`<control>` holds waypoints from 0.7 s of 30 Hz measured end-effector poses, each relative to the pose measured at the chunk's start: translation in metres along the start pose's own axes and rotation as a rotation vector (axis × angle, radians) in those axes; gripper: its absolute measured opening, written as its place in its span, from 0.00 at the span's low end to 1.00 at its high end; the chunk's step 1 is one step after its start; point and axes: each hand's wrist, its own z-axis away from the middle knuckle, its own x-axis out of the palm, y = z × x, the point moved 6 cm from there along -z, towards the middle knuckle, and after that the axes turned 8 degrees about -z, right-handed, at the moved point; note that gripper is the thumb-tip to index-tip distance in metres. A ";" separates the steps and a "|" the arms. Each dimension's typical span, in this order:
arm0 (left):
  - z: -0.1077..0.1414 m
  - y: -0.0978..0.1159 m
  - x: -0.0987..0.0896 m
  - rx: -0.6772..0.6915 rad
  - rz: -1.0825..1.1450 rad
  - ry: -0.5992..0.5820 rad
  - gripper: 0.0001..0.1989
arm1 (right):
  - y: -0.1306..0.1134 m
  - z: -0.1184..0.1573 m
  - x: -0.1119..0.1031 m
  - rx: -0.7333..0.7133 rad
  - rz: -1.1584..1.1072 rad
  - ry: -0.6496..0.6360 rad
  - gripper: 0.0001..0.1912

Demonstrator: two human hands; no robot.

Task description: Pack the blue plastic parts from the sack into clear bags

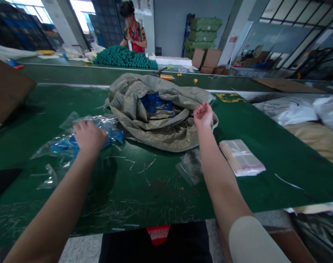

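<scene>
My left hand (89,137) is over a pile of clear plastic bags (111,124) with blue pieces (59,145) inside. Its fingers curl downward, and their tips and anything between them are hidden. At the right rim of a grey-green woven sack (161,137), my right hand (204,115) has its palm turned up and its fingers curled in against the fabric. The sack's mouth lies open, showing blue rounded pieces (154,102) inside. Some clear plastic bags (190,166) lie flat beside my right forearm. A stack of flat clear bags (242,157) rests to its right.
The green table (155,197) has plastic scraps on it. A cardboard box (9,89) stands at the left edge. Across the table, a person (135,34) stands behind a heap of green rolls (125,57). Large sacks (292,109) fill the right side.
</scene>
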 end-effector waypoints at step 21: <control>0.143 0.285 -0.015 0.987 0.977 -0.289 0.10 | -0.074 0.176 -0.027 0.031 1.234 -0.582 0.13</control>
